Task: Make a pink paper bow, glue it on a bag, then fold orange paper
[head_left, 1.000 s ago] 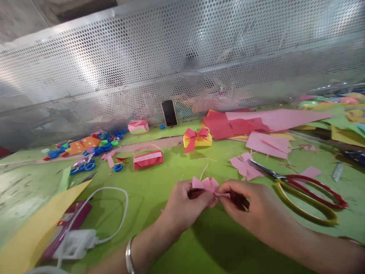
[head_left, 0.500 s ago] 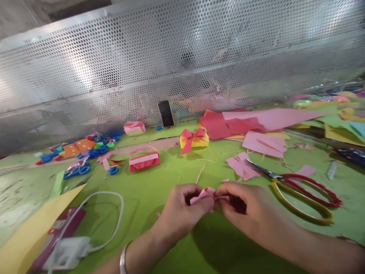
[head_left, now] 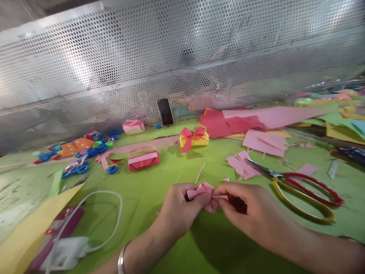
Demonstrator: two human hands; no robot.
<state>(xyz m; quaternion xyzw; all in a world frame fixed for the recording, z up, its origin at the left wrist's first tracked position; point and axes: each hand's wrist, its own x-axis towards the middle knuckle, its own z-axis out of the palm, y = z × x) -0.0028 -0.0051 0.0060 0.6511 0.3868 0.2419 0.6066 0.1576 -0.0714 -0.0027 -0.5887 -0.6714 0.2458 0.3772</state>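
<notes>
Between my two hands, above the green table (head_left: 137,224), is a small pink folded paper piece (head_left: 209,189) with several petal-like lobes. My left hand (head_left: 179,207) pinches its left side between thumb and fingers. From the other side, the fingertips of my right hand (head_left: 245,201) are closed on its right edge. Parts of the paper lie hidden behind the fingers. To the right of my right hand lie scissors (head_left: 278,176) with one red and one yellow handle. Pink paper cutouts (head_left: 245,165) lie by the blades.
Beyond my hands stand a red paper bag (head_left: 144,161), a yellow box with a red bow (head_left: 194,137) and a phone (head_left: 165,112). Red and pink sheets (head_left: 273,117) lie behind. A white cable (head_left: 121,205) and charger (head_left: 68,251) are at left. Perforated metal (head_left: 128,68) closes off the back.
The pink paper piece has turned between my fingers, and more of its lobes show now. My left thumb has shifted slightly left on it. Both hands keep their hold.
</notes>
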